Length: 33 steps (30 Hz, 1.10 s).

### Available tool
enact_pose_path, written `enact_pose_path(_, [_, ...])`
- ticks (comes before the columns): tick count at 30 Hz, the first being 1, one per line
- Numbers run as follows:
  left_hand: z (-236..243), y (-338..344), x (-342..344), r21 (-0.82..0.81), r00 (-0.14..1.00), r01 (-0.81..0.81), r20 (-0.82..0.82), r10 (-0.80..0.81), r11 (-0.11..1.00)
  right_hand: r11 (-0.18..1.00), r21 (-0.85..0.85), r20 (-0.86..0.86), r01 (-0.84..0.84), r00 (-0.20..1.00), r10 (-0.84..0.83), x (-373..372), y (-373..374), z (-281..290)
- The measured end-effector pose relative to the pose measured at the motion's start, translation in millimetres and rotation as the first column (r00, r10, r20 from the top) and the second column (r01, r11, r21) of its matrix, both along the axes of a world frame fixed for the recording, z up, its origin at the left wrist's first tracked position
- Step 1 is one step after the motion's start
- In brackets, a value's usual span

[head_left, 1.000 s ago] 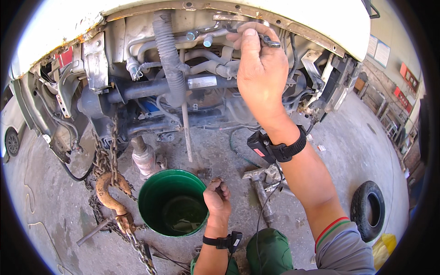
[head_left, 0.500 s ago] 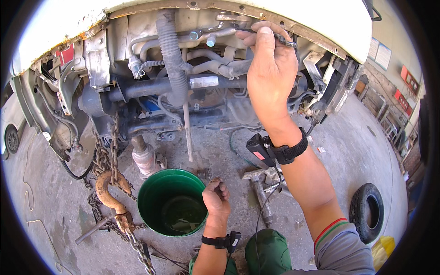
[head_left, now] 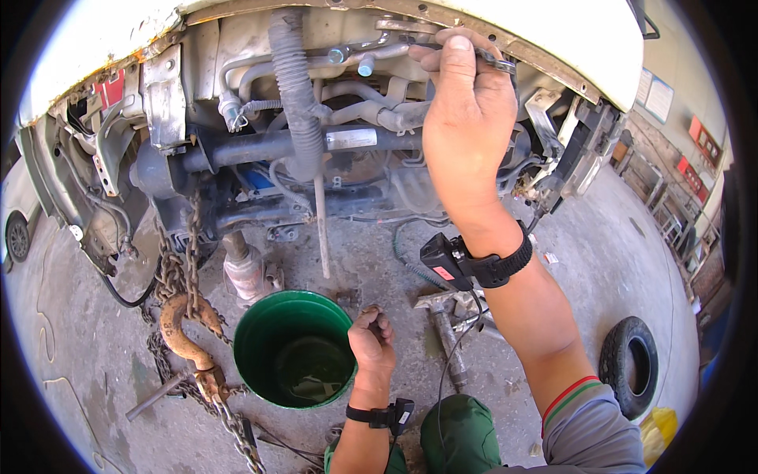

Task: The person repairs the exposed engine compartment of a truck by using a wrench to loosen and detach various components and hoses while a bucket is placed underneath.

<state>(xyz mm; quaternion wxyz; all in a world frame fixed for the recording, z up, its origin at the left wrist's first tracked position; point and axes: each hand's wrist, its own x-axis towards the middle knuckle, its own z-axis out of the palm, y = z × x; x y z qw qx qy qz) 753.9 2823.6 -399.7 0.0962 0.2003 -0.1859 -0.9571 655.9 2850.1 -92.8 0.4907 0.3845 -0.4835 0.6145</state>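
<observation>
Nearest to us, the green trouser knee [head_left: 462, 430] sits just right of the green bucket [head_left: 294, 359], our landmark on the concrete floor [head_left: 95, 371]. Our left hand [head_left: 371, 347] rests at the bucket's right rim, fingers curled into a loose fist; we cannot tell whether anything is pinched inside. It has not shifted since the earlier frames. Left of the bucket lie a rusty hook [head_left: 178, 336] and its chain [head_left: 189, 261], the chain climbing toward the vehicle's underside. Right of the bucket, a few metal tools [head_left: 446, 332] lie on the floor, and well right of it a spare tyre [head_left: 629, 365] lies flat. Just beyond the bucket stands a short rusty cylinder [head_left: 243, 268], and a thin rod [head_left: 321, 225] hangs down above the bucket's far rim. Farthest, high above and right of the bucket, our right hand [head_left: 466, 126] reaches into the pipework under the raised white body [head_left: 568, 39]. Its fingers are pressed together and closed around a slim metal wrench [head_left: 493, 62], thumb pointing upward. Compared with a second ago, this hand has climbed higher and turned, the wrench now tucked tighter under the body's edge. A corrugated hose [head_left: 294, 87] runs down left of that hand.
</observation>
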Motion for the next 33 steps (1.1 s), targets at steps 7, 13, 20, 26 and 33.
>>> enact_pose_path(7, [-4,-4,-1,0.023,1.0,-0.01,0.005,0.01,1.0,0.919,-0.128,0.155,-0.373,0.908,0.39,2,11,7])
enact_pose_path(13, [0,-8,5,0.021,1.0,-0.009,-0.008,0.009,1.0,0.956,-0.091,0.157,-0.278,0.944,0.289,5,10,7])
enact_pose_path(20, [2,-10,9,0.036,1.0,-0.003,-0.016,0.004,0.999,0.975,-0.04,0.144,-0.217,0.965,0.221,8,8,6])
enact_pose_path(26, [4,-3,8,0.024,1.0,0.005,-0.03,-0.004,1.0,0.602,0.365,-0.432,0.71,0.702,-0.566,10,-34,5])
enact_pose_path(33, [4,-1,7,0.05,0.999,0.012,-0.035,-0.01,0.999,0.404,0.454,-0.563,0.794,0.607,-0.56,8,-41,23])
